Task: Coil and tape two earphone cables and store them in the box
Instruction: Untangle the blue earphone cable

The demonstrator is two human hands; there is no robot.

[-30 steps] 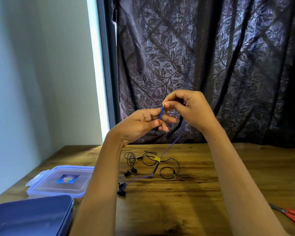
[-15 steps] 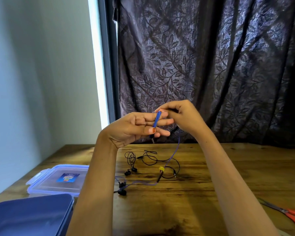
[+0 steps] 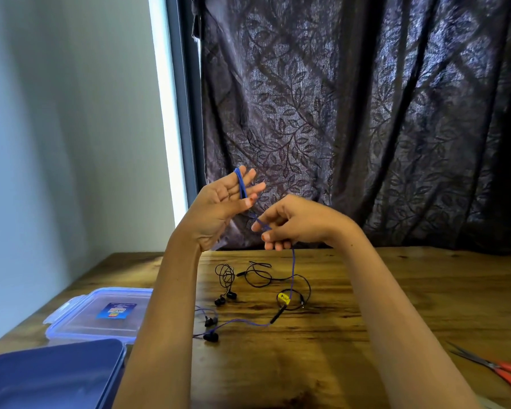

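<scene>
Blue box (image 3: 50, 376), scissors (image 3: 494, 366) (orange-handled) cut off.

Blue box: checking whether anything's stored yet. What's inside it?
No cable shows in the visible part of the blue box; the blue earphone cable and black earphones are outside it. The frame edge cuts off its near and left parts.

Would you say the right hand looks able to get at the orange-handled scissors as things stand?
Probably yes, once freed: the right hand pinches the blue cable wound on the left hand, so it must let go first. The scissors lie on the table beside the right forearm, nothing between.
</scene>
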